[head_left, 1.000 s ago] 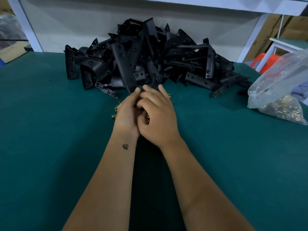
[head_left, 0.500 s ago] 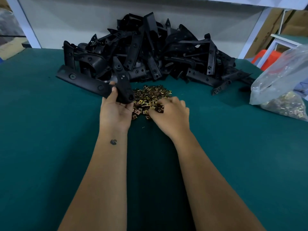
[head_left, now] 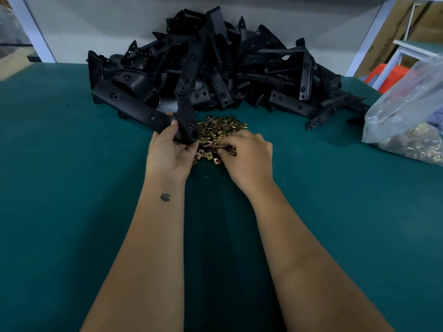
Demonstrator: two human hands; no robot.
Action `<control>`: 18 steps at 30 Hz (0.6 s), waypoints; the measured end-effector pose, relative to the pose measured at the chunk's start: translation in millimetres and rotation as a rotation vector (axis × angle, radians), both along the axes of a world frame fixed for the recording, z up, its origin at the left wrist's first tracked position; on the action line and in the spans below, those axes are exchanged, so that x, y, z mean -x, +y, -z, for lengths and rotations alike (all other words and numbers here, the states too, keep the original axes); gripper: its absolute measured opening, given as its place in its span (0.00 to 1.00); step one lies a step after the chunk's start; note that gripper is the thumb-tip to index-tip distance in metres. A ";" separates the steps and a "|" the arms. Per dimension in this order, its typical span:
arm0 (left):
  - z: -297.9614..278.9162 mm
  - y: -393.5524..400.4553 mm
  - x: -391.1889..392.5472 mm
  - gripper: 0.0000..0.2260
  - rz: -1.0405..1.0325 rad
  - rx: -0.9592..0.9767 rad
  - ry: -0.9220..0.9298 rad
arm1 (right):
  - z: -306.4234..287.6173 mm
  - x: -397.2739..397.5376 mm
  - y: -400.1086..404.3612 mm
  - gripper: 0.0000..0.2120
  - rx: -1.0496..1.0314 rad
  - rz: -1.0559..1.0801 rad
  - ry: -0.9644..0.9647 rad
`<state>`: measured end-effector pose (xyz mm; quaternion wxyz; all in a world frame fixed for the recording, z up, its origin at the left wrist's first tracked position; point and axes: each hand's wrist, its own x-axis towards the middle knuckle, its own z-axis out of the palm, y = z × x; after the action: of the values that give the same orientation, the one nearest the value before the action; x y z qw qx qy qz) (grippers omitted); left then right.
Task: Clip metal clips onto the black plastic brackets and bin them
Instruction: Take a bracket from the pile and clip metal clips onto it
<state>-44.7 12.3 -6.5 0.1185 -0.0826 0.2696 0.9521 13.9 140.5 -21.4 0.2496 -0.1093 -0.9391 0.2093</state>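
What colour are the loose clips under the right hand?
Brassy gold with darker patches, the metal clips piled on the green table; head view shows them.

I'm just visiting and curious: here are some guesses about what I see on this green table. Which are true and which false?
1. The left hand holds a black bracket. True.
2. The right hand is inside the plastic bag. False: it is at the loose pile of metal clips, fingers curled among them.
3. The heap of brackets lies beyond the clips. True.
4. The bag is on the left side of the table. False: it is on the right.
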 end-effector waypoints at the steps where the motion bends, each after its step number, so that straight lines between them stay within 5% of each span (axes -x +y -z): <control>1: -0.1 0.5 -0.1 0.08 0.007 0.003 -0.003 | 0.0 0.1 0.2 0.09 0.012 -0.002 0.008; 6: -0.3 2.7 -2.6 0.08 0.038 0.030 0.002 | -0.2 -0.1 2.5 0.10 0.181 0.019 0.081; 14: -1.6 5.0 -5.5 0.06 0.071 0.075 0.062 | -11.1 -0.6 2.8 0.10 1.051 -0.058 0.292; 18: -2.3 7.5 -9.6 0.08 0.123 0.118 0.121 | -14.6 -2.8 2.0 0.10 1.110 -0.139 0.366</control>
<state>-35.1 19.8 -4.2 0.1549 -0.0149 0.3363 0.9288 16.7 142.5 -6.8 0.2989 -0.1240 -0.6355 0.7010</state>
